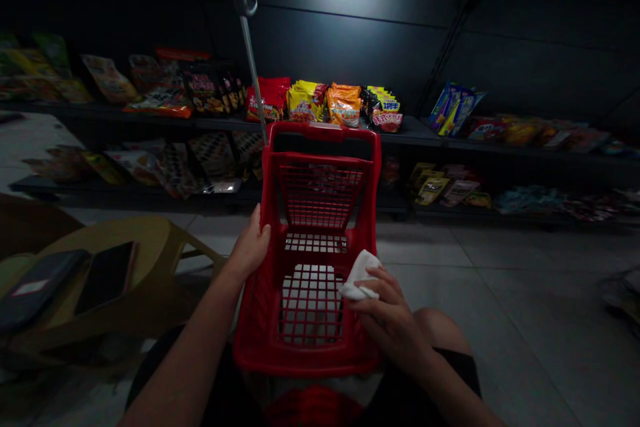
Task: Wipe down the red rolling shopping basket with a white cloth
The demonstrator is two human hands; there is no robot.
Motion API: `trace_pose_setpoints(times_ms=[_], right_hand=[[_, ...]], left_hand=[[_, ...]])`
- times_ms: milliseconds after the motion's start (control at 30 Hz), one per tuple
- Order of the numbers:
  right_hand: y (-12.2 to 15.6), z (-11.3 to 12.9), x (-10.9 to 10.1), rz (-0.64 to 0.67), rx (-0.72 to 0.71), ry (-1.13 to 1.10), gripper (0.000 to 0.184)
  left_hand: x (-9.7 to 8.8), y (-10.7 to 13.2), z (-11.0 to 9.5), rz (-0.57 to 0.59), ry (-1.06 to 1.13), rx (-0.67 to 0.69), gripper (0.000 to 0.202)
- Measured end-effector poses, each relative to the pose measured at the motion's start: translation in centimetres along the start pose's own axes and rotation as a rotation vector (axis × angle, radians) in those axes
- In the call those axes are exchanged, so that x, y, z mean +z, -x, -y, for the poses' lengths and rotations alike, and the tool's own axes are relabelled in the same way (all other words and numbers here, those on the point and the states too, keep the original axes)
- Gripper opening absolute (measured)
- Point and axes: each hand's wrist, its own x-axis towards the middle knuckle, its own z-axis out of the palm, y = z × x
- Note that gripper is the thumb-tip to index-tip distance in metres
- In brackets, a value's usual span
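A red plastic shopping basket [320, 131] with a grid-patterned wall and floor stands upright right in front of me, its near end against my lap. My left hand [250, 247] grips the basket's left wall near the top edge. My right hand [387, 317] is over the basket's right side and pinches a crumpled white cloth [359, 278] between fingers and thumb. The cloth appears to touch the inner wall. A thin metal pole [253, 73] rises from behind the basket's far end.
Dark shelves [415, 133] with colourful snack packets [325, 103] run across the back wall. At the left, a beige plastic chair [155, 240] holds a black phone [106, 278] and a dark pouch [37, 280]. Grey floor tiles [500, 300] spread to the right.
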Motion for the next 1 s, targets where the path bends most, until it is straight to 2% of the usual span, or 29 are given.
trace_pose_setpoints(times_ms=[33, 100, 233, 300, 367, 400, 500, 633, 800, 900, 1000], right_hand=[[-0.1, -0.4, -0.4, 0.017, -0.012, -0.011, 0.020], [-1.7, -3.0, -1.4, 0.012, -0.032, 0.005, 0.019], [-8.4, -11.7, -3.5, -0.081, -0.021, 0.084, 0.019], [-11.7, -15.2, -4.2, -0.128, 0.000, 0.110, 0.021], [-13.7, -17.0, -4.5, -0.184, 0.032, 0.112, 0.022], [-14.0, -17.1, -4.5, -0.204, 0.048, 0.097, 0.022], [-12.1, -14.8, -3.9, -0.183, 0.055, 0.012, 0.020], [-5.9, -8.4, -3.3, -0.056, 0.062, -0.081, 0.015], [0.9, -1.7, -3.6, -0.016, 0.145, -0.118, 0.017], [2.9, 0.7, -3.3, -0.014, 0.153, -0.075, 0.018], [3.5, 2.5, -2.2, 0.000, 0.123, 0.060, 0.026]], left_hand=[[0.1, 0.1, -0.3, 0.014, 0.011, 0.030, 0.066], [0.3, 0.4, -1.1, 0.035, 0.006, 0.082, 0.066], [1.4, 0.8, -2.6, 0.074, -0.033, 0.091, 0.067], [2.1, 0.7, -2.9, 0.072, -0.036, 0.063, 0.068], [2.8, 0.5, -3.0, 0.044, -0.029, 0.036, 0.069], [3.0, 0.4, -3.0, 0.025, -0.028, 0.020, 0.070], [3.3, 0.0, -2.9, -0.012, -0.053, -0.028, 0.075], [3.1, -0.3, -3.1, -0.016, -0.070, -0.024, 0.078], [3.1, -0.4, -3.5, -0.028, -0.063, 0.005, 0.078], [3.2, -0.7, -3.7, -0.032, -0.077, 0.017, 0.079], [3.3, -1.3, -3.8, -0.025, -0.132, -0.004, 0.081]])
